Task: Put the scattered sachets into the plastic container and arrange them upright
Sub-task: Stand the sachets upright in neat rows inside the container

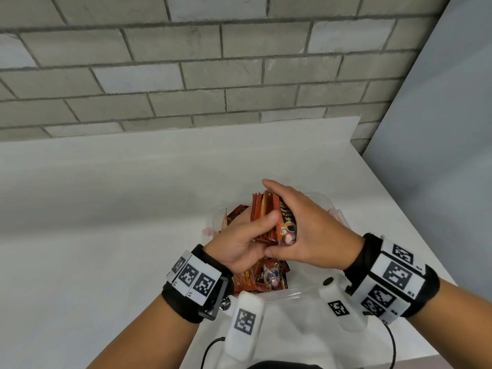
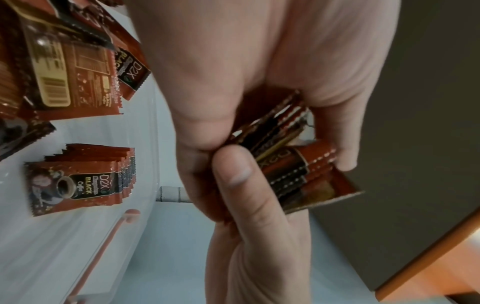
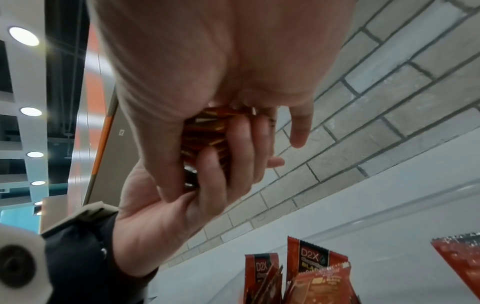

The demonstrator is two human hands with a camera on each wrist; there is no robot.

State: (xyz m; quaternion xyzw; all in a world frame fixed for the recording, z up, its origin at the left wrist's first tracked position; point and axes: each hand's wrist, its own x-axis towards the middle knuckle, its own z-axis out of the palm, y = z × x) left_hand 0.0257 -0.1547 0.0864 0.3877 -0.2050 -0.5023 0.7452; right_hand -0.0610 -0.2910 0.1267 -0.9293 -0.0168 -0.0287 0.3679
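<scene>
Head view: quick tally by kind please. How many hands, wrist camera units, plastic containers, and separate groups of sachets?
Hands: 2, the left hand and the right hand, both gripping the sachet bundle.
Wrist camera units: 2.
Plastic containers: 1, the clear container.
Sachet groups: 3, the held bundle, sachets at the container's far left, and loose sachets below the hands.
Total: 8.

Looks like an office pantry or commercial break area, not a home. White counter (image 1: 133,209) runs along a grey brick-pattern wall (image 1: 186,62) directly behind it. Right wrist view, away from that wall: recessed round ceiling lights (image 3: 24,36), exposed dark ceiling grid, orange-trimmed partition (image 3: 103,133) (institutional fit-out).
</scene>
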